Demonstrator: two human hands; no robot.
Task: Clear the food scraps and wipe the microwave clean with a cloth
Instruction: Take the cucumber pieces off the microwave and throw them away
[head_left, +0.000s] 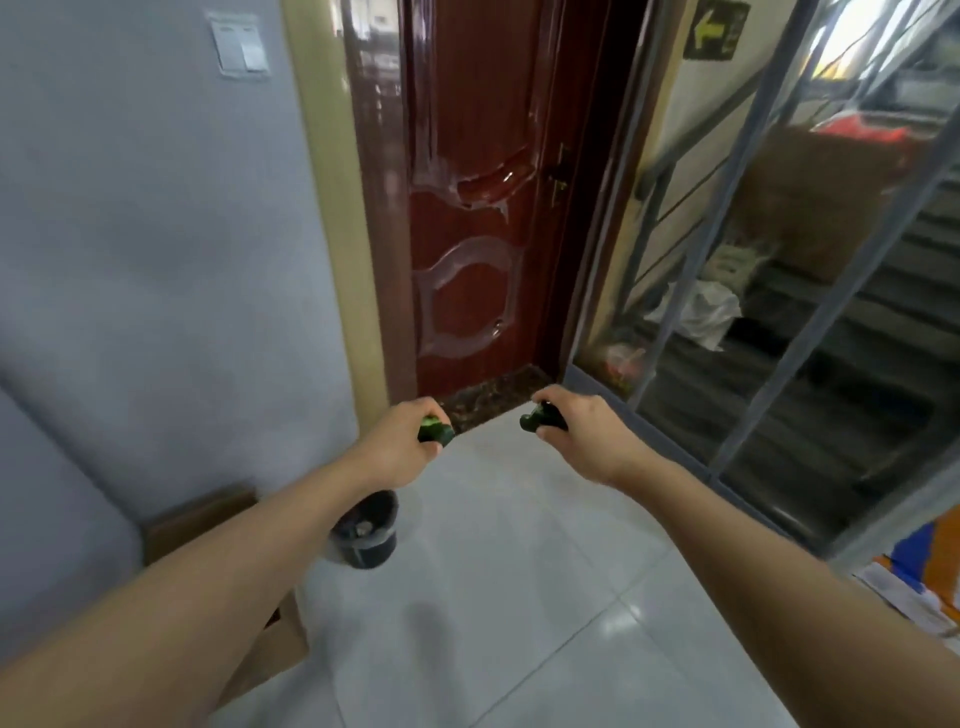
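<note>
My left hand (402, 439) grips a dark green food scrap (435, 431), its end sticking out between the fingers. My right hand (576, 431) grips a second dark green scrap (535, 418). Both arms reach forward over the white tiled floor. Below my left wrist stands a small black bin (366, 530) with a dark liner and some waste inside. Neither the microwave nor a cloth is in view.
A red-brown door (467, 208) stands straight ahead, with a grey wall (156, 260) to the left. A glass partition (779, 260) on the right shows a staircase behind it. Cardboard (202, 519) leans against the wall beside the bin.
</note>
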